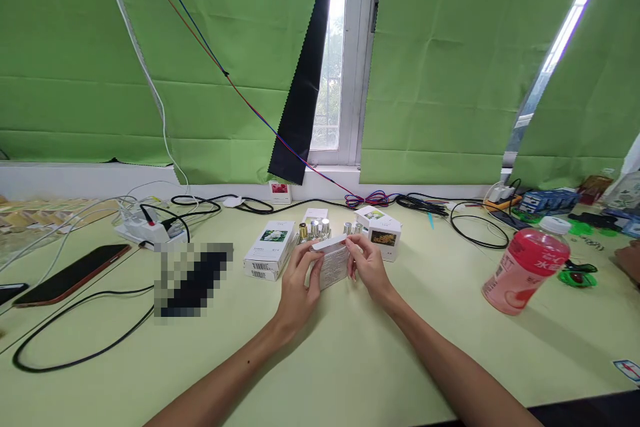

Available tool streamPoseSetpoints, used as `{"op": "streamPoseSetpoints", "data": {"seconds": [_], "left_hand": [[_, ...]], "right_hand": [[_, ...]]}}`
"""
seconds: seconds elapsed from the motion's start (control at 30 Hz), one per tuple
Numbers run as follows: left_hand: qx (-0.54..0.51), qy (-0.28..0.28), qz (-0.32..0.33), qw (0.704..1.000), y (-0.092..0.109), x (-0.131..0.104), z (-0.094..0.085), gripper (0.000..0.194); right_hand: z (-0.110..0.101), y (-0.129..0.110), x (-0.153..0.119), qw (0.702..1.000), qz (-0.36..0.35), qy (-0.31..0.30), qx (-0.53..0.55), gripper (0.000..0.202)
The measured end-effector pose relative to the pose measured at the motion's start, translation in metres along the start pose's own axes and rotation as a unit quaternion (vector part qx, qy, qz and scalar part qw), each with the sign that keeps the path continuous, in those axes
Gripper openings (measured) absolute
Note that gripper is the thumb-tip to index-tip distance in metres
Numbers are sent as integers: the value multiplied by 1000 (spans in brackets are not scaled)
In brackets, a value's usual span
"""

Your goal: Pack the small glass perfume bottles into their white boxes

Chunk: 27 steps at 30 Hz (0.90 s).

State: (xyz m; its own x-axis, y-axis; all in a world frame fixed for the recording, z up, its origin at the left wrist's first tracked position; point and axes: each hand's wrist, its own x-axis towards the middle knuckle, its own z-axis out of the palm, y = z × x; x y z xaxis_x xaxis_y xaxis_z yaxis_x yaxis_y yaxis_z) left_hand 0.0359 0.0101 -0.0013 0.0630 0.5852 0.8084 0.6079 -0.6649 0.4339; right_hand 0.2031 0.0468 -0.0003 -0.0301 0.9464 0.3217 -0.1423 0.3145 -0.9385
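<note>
A small white box (pixel 334 268) with fine print on its side stands tilted between my two hands, its top flap raised. My left hand (pixel 301 283) grips its left side with thumb and fingers. At the flap's right end, the fingers of my right hand (pixel 369 267) are pinched on the box's edge. Several small glass bottles (pixel 325 228) with gold and silver caps stand just behind it. To the left lies a white box with a flower picture (pixel 270 245); to the right are more white boxes (pixel 384 235).
A pink drink bottle (pixel 527 267) stands at the right. Phones (pixel 75 273), a power strip (pixel 145 230) and looped black cable (pixel 85 368) lie at the left. Coiled wires (pixel 420 203) run along the back. Part of another person's hand (pixel 629 259) shows at the right edge.
</note>
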Motion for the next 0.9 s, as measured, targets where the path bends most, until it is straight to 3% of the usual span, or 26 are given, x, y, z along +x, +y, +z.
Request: {"op": "streamPoseSetpoints", "data": {"seconds": [0.6,0.9], "left_hand": [[-114,1,-95,989,-4,-3,2,10],[-154,7,-124,980,-3,-3,2,21]], "right_hand": [[0,-1,-3,1000,-4,-7,14,49],[3,-2,-4,998,-42,46,10,52]]}}
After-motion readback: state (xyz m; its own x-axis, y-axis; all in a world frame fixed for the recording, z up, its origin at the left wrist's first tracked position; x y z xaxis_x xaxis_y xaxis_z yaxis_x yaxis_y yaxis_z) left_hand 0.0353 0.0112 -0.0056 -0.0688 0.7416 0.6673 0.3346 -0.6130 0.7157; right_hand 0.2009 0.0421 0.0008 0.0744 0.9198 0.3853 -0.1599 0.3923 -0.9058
